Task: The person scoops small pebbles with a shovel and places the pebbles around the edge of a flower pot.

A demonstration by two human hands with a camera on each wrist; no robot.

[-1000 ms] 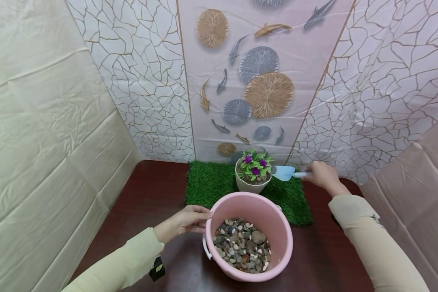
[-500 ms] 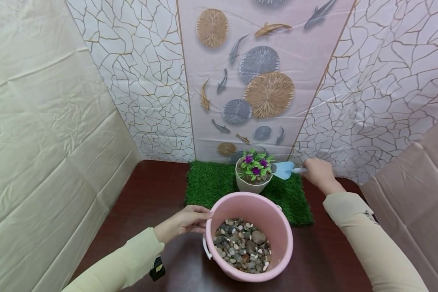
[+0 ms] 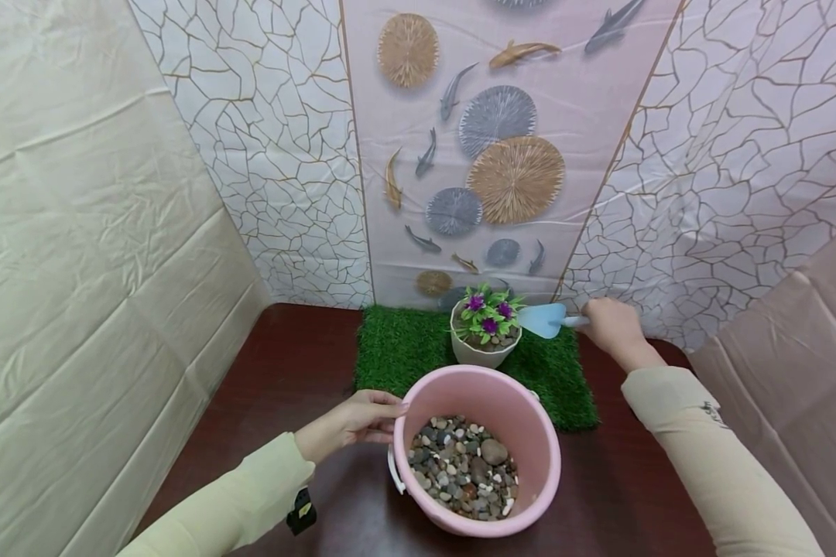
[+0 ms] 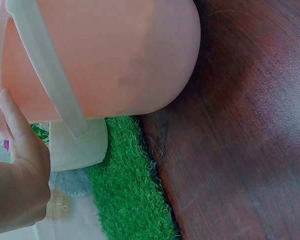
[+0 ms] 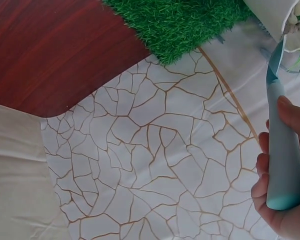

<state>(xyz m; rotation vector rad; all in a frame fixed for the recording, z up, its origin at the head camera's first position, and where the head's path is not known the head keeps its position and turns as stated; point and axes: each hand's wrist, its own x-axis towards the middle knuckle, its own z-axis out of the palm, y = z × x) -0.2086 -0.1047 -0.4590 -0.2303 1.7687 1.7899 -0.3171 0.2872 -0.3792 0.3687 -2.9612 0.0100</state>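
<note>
The right hand (image 3: 611, 329), nearer the flowerpot (image 3: 479, 356) on the turf mat (image 3: 400, 348), grips the blue trowel (image 3: 545, 320) lengthwise leftward, blade at the pot's right edge; the left hand (image 3: 358, 418) pinches the pink bucket (image 3: 522, 422) by its rim.

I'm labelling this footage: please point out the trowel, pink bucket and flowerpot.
Light-blue trowel (image 3: 543, 320), head view, middle of the blade.
Pink bucket (image 3: 489, 399), head view, bare inner far wall.
White flowerpot (image 3: 479, 357), head view, front outer wall.
</note>
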